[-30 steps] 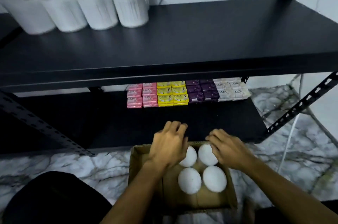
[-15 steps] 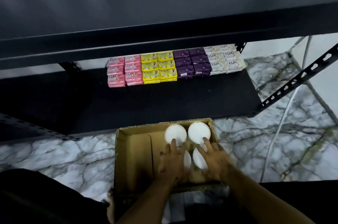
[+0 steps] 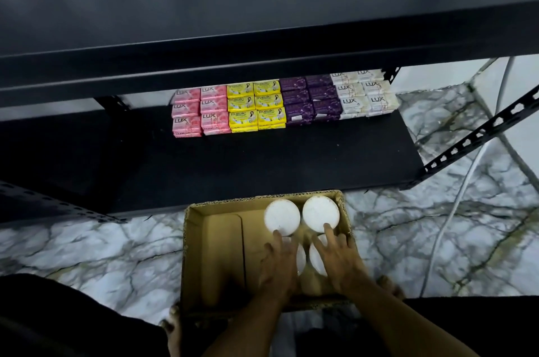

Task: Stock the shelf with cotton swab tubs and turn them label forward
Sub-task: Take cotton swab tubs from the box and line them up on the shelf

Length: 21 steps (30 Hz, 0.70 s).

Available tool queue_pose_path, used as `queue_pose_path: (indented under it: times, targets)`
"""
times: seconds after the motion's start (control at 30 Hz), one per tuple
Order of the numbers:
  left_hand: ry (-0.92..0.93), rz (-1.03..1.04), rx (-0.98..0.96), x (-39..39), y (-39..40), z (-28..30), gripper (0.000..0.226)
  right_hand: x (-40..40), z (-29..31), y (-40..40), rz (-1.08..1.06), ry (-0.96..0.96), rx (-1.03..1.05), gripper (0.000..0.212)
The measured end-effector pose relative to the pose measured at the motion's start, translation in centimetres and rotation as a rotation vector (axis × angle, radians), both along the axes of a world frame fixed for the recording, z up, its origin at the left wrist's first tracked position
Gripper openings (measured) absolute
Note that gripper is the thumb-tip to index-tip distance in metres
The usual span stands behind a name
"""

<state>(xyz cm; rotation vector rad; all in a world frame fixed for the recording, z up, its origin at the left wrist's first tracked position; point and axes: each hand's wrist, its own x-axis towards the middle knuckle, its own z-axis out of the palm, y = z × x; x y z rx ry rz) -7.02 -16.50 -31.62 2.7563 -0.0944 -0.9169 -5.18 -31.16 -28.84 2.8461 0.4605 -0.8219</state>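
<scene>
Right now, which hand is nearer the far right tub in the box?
Right. The right hand has a fingertip on the far right tub; the left hand lies further left, below the other far tub.
</scene>
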Motion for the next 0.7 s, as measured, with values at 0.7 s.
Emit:
queue_pose_path:
  times: [0.7]
  targets:
    - [-0.105, -0.028, 0.017, 2.0, 5.9, 11.6, 0.094, 4.0, 9.8, 3.0, 0.168, -0.044, 0.185, 0.095]
